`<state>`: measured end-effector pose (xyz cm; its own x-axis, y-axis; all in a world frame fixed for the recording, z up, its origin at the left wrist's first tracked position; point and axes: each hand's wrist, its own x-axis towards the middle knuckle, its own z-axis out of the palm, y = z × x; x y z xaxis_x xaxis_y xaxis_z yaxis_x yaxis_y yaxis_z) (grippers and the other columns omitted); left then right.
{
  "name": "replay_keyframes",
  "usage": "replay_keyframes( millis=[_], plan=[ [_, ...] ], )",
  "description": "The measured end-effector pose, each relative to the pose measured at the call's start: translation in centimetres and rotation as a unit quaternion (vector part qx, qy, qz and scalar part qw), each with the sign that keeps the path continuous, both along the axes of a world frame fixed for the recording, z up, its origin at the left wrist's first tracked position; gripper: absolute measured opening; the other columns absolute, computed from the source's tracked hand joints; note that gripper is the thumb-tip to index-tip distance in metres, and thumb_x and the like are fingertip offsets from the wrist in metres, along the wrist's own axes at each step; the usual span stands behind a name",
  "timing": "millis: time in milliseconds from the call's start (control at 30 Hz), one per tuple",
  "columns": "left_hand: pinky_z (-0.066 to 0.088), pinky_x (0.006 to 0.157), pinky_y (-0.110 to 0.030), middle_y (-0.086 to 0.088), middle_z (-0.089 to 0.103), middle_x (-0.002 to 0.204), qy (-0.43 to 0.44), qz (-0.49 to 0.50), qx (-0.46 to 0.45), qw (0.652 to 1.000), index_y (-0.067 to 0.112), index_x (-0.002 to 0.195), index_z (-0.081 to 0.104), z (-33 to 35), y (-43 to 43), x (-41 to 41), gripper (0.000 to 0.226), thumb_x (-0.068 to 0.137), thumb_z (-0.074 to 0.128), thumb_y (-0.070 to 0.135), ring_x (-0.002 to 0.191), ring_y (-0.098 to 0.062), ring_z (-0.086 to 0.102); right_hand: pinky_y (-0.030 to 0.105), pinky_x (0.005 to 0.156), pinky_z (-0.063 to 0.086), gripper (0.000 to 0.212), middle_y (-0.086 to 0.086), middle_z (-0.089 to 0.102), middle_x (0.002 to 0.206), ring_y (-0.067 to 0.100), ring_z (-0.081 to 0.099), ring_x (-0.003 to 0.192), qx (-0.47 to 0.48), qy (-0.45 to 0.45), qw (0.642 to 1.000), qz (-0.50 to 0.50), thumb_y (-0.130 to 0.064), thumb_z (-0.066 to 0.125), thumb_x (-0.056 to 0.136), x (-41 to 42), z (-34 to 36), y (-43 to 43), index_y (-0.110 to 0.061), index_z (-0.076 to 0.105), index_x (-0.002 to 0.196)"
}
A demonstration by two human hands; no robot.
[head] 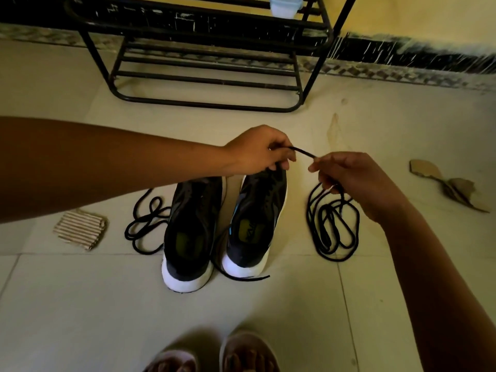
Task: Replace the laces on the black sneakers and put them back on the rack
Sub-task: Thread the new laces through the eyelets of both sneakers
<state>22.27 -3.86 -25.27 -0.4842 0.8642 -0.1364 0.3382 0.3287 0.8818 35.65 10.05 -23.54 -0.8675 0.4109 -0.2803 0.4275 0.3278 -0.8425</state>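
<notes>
Two black sneakers (192,232) stand side by side on the tiled floor (295,312), toes toward the far rack (209,76), bare tile between. I log left hand (257,153) and right hand (349,175), fingers curled, each pinching one taut stretch of black lace (303,152) above the toes; its slack drops into a coil right of the shoes. A second lace (146,224) lies coiled just left, cardboard scraps (80,229) further out both sides.

Dim yellowish light, soft blur, edges bowed.
</notes>
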Motion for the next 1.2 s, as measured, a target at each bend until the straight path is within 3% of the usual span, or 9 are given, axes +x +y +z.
replay_keyframes(
  millis=[100, 167, 333, 433, 500, 633, 833, 1033, 1200],
  plan=[
    [0.042, 0.052, -0.011, 0.004, 0.065, 0.076, -0.041, 0.061, -0.003, 0.997, 0.009, 0.095, 0.064, -0.3, -0.3, -0.6, 0.015, 0.096, 0.050, 0.015, 0.064, -0.008, 0.054, 0.021, 0.066, 0.041, 0.018, 0.009, 0.070, 0.092, 0.019, 0.063, 0.085, 0.161, -0.113, 0.978, 0.065, -0.025, 0.058, 0.092, 0.6, -2.0, 0.9, -0.014, 0.072, 0.091],
    [0.043, 0.052, -0.011, 0.002, 0.064, 0.076, -0.064, 0.087, -0.003, 0.994, 0.005, 0.098, 0.064, -0.5, -0.5, -0.9, 0.018, 0.096, 0.049, 0.015, 0.062, -0.007, 0.054, 0.029, 0.067, 0.043, 0.027, 0.020, 0.067, 0.098, 0.030, 0.063, 0.091, 0.199, -0.185, 0.960, 0.073, -0.028, 0.062, 0.090, 0.7, -3.4, 0.9, -0.003, 0.070, 0.093],
    [0.050, 0.062, -0.013, -0.002, 0.065, 0.081, -0.131, 0.136, 0.012, 0.982, -0.001, 0.110, 0.061, -0.7, -0.7, -1.0, 0.023, 0.097, 0.048, 0.012, 0.066, -0.008, 0.058, 0.018, 0.050, 0.042, 0.019, -0.001, 0.060, 0.059, 0.012, 0.059, 0.059, 0.174, -0.271, 0.945, 0.061, -0.019, 0.067, 0.087, 0.6, -6.0, 0.5, -0.014, 0.063, 0.069],
    [0.052, 0.081, -0.021, -0.004, 0.061, 0.114, -0.135, 0.100, -0.002, 0.986, 0.009, 0.133, 0.047, -0.9, -0.7, -1.0, 0.039, 0.094, 0.051, 0.010, 0.087, -0.015, 0.064, 0.018, 0.060, 0.053, 0.014, 0.007, 0.067, 0.067, 0.007, 0.062, 0.052, -0.001, -0.196, 0.980, -0.024, 0.000, 0.064, 0.086, 0.9, -7.3, -0.2, -0.006, 0.064, 0.074],
    [0.050, 0.089, -0.026, -0.003, 0.047, 0.137, -0.042, 0.048, -0.060, 0.996, 0.018, 0.141, 0.036, -1.3, -0.9, -0.9, 0.056, 0.090, 0.060, 0.013, 0.102, -0.021, 0.062, 0.018, 0.061, 0.056, 0.008, 0.015, 0.066, 0.076, 0.008, 0.066, 0.054, -0.164, -0.094, 0.978, -0.084, 0.009, 0.060, 0.085, 0.9, -7.4, -1.1, 0.002, 0.064, 0.084],
    [0.043, 0.086, -0.030, -0.005, 0.046, 0.124, 0.190, -0.022, -0.145, 0.971, 0.017, 0.117, 0.051, -3.7, -2.5, 0.3, 0.046, 0.077, 0.073, 0.027, 0.104, -0.019, 0.052, 0.015, 0.058, 0.054, 0.013, 0.005, 0.068, 0.069, 0.009, 0.067, 0.057, -0.294, -0.001, 0.943, -0.157, 0.007, 0.062, 0.083, 0.2, -7.9, -2.3, -0.005, 0.067, 0.084],
    [0.033, 0.105, -0.039, -0.003, 0.027, 0.148, 0.249, -0.055, -0.211, 0.944, 0.024, 0.104, 0.060, -5.4, -3.8, 1.7, 0.037, 0.073, 0.075, 0.039, 0.132, -0.027, 0.029, 0.012, 0.054, 0.050, 0.015, -0.003, 0.068, 0.059, 0.004, 0.063, 0.057, -0.319, 0.026, 0.922, -0.220, 0.007, 0.065, 0.081, -0.8, -9.4, -3.6, -0.008, 0.066, 0.078],
    [0.039, 0.089, -0.032, 0.000, 0.046, 0.121, 0.335, -0.064, -0.184, 0.922, 0.025, 0.107, 0.059, -5.9, -3.3, 1.9, 0.035, 0.077, 0.068, 0.041, 0.112, -0.021, 0.046, 0.018, 0.062, 0.056, 0.017, 0.002, 0.070, 0.061, 0.010, 0.069, 0.061, -0.350, 0.031, 0.910, -0.218, 0.014, 0.059, 0.081, -0.7, -9.8, -4.1, -0.002, 0.065, 0.081],
    [0.041, 0.084, -0.031, 0.001, 0.050, 0.110, 0.320, -0.030, -0.161, 0.933, 0.023, 0.101, 0.063, -6.8, -3.0, 2.0, 0.035, 0.074, 0.069, 0.045, 0.103, -0.020, 0.050, 0.017, 0.057, 0.054, 0.019, -0.002, 0.068, 0.064, 0.001, 0.066, 0.060, -0.214, 0.037, 0.957, -0.193, 0.007, 0.072, 0.075, -0.5, -9.9, -4.2, -0.009, 0.062, 0.078]
  ],
)
